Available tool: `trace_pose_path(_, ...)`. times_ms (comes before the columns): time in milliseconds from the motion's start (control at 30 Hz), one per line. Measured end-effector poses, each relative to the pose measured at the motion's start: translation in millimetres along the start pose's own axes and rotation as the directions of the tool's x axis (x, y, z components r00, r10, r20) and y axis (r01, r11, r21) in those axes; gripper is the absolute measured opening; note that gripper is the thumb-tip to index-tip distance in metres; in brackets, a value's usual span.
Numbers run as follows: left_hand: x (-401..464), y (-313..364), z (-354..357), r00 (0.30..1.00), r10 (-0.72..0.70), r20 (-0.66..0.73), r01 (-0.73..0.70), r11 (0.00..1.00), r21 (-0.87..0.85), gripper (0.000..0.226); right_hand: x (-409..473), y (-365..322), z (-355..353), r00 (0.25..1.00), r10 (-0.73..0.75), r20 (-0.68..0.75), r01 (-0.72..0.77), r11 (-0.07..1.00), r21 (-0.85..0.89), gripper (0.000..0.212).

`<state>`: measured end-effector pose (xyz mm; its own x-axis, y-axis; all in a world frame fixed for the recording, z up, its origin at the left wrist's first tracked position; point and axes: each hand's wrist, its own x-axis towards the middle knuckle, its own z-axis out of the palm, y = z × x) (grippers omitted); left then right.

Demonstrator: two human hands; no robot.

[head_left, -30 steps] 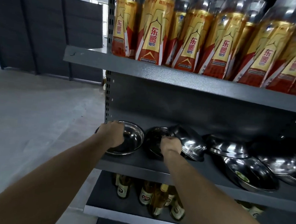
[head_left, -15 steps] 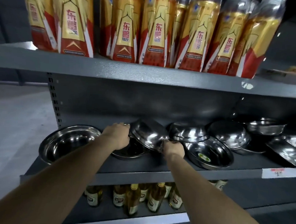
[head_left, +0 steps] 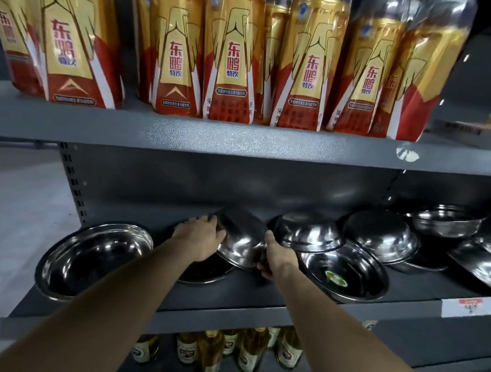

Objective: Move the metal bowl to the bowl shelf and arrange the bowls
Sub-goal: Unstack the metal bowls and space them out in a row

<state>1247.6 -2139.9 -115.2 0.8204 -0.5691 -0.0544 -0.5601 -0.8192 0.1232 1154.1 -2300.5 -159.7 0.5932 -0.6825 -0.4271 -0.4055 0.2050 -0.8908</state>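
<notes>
While we hold the tilted steel bowl over a dark bowl on the bowl shelf, our left hand curls round its far-left rim and our right hand pinches its near edge. We judge the move done and the arranging half finished: inverted bowls to the right look untidy. Compared with half a second ago, the bowl sits lower and both hands have barely shifted.
</notes>
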Motion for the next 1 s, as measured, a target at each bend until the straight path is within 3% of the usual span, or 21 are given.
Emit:
trace_pose_path(167, 5, 15, 11, 0.997, -0.074, 0.035, 0.078, 0.986, -0.149, 0.075, 8, 3, -1, 0.999, -0.011, 0.043, 0.012, 0.999, -0.034, 0.044)
trace_pose_path(367, 4, 16, 14, 0.993, -0.116, 0.008, 0.114, 0.958, -0.263, 0.077, 7, 4, 1, 0.998, -0.056, 0.013, 0.056, 0.997, -0.059, 0.04)
trace_pose_path(700, -17, 0, 3, 0.98, -0.177, -0.092, 0.135, 0.928, -0.347, 0.063, -8, -1, 14, 0.991, -0.131, -0.005, 0.129, 0.983, -0.129, 0.066)
trace_pose_path(867, -29, -2, -3, 0.959, -0.233, -0.162, 0.106, 0.824, -0.557, 0.061, -23, -4, 17, 0.953, -0.299, -0.045, 0.293, 0.951, -0.103, 0.062)
trace_pose_path(1000, -36, -2, -12, 0.921, -0.286, -0.265, -0.006, 0.669, -0.743, 0.06, -41, -3, 13, 0.844, -0.525, -0.108, 0.519, 0.851, -0.082, 0.075)
